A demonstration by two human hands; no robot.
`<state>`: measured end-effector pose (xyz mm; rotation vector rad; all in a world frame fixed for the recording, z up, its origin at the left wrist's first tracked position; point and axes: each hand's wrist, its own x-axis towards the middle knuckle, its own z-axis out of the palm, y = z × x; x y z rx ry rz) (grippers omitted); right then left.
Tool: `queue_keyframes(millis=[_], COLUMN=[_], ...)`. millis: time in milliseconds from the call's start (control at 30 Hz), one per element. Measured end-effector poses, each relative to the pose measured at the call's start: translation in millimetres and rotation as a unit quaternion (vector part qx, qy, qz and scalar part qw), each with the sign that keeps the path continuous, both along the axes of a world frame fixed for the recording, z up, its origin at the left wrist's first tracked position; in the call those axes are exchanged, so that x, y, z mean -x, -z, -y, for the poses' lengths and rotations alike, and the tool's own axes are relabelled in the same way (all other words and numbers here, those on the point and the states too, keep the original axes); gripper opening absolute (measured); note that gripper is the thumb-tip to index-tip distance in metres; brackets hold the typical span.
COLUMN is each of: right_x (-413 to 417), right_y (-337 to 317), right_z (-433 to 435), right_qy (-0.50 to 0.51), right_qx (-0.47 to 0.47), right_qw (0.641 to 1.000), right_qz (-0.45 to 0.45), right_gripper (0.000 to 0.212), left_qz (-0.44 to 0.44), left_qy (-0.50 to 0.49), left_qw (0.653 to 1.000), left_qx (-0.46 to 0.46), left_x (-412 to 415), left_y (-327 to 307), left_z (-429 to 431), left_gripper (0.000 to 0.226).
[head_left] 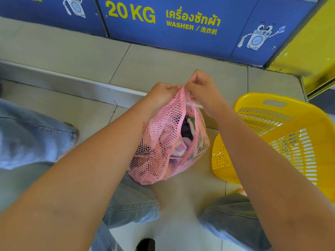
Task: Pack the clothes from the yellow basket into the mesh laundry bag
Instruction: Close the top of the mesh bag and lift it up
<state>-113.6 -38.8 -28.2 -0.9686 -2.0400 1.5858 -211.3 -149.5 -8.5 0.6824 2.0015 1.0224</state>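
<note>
A pink mesh laundry bag (159,151) hangs in front of me above the tiled floor, its long slit partly open. Inside it lie clothes (184,136) in dark, pink and purple colours. My left hand (163,95) pinches the far top end of the bag. Right beside it, my right hand (201,87) pinches the same end, fingers closed at the tip of the opening. The yellow basket (282,140) stands on the floor to the right of the bag, and no clothes show inside it.
A blue washer front (181,29) marked 20 KG runs along the far side behind a raised tiled step. A yellow panel (308,51) stands at the far right. Another person's jeans leg (27,134) is at the left. My own jeans legs (132,205) are below the bag.
</note>
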Motion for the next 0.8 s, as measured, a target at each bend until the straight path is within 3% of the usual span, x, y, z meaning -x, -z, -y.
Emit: queue_keyframes(millis=[133,267,467,600,733,800], right_x=[2,5,-27,-35,-38,-41], right_y=[4,5,35,49,54,53], right_z=[0,0,3,7,13,16], right_qy=[0.014,0.030,0.039,0.062,0.037,0.034], right_qx=[0.023,0.003,-0.030,-0.023,0.001,0.001], right_qw=[1.000,0.999,0.991,0.991,0.996,0.997], right_qz=[0.007,0.021,0.124,0.114,0.084,0.067], right_gripper=[0.028,0.035,0.037,0.035,0.038,0.039], left_qz=[0.034,0.001,-0.158,-0.329,-0.459,-0.463], left_qy=[-0.037,-0.136,-0.223,-0.127,0.119,0.238], left_qw=[0.999,0.990,0.962,0.928,0.879,0.853], left_qx=[0.003,-0.023,0.028,0.122,0.059,0.040], left_x=[-4,8,75,80,41,20], left_y=[-2,-3,-11,3,17,22], left_z=[-5,-14,-10,9,20,20], left_gripper=[0.019,0.008,0.030,0.029,0.048,0.048])
